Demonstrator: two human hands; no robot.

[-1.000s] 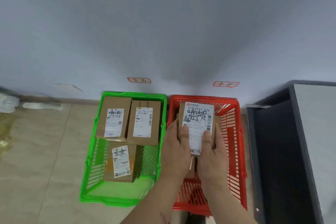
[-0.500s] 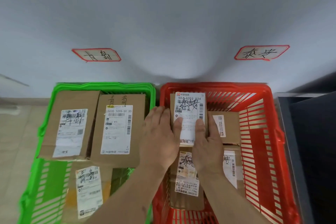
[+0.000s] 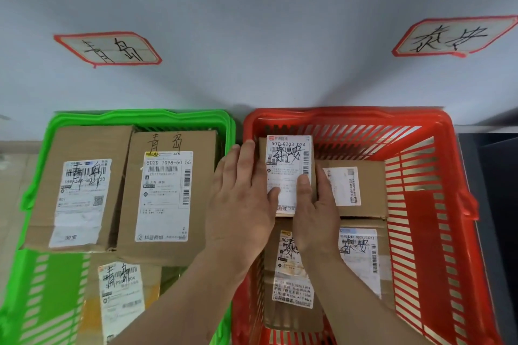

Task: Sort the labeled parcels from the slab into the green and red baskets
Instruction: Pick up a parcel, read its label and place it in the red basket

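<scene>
**Small parcel held inside the red basket**

A pale grey wall (image 3: 252, 22) fills the upper view, and two red-bordered paper signs with handwriting, one at left (image 3: 108, 49) and one at right (image 3: 454, 36), are seen on it. Below, a green slotted plastic basket (image 3: 36, 165) and a red slotted plastic basket (image 3: 437, 204) are set side by side against the wall. Three brown cardboard boxes with white labels are held in the green basket: two large ones (image 3: 81, 190) (image 3: 168, 196) side by side above a lower one (image 3: 120, 297). Three more labelled boxes (image 3: 356, 190) (image 3: 291, 272) (image 3: 361, 258) lie in the red basket. At its far left, a small brown cardboard parcel with a white shipping label (image 3: 288, 165) is gripped between the left hand (image 3: 241, 204) and the right hand (image 3: 316, 213), thumbs pressed onto its label, fingers along its sides.
</scene>
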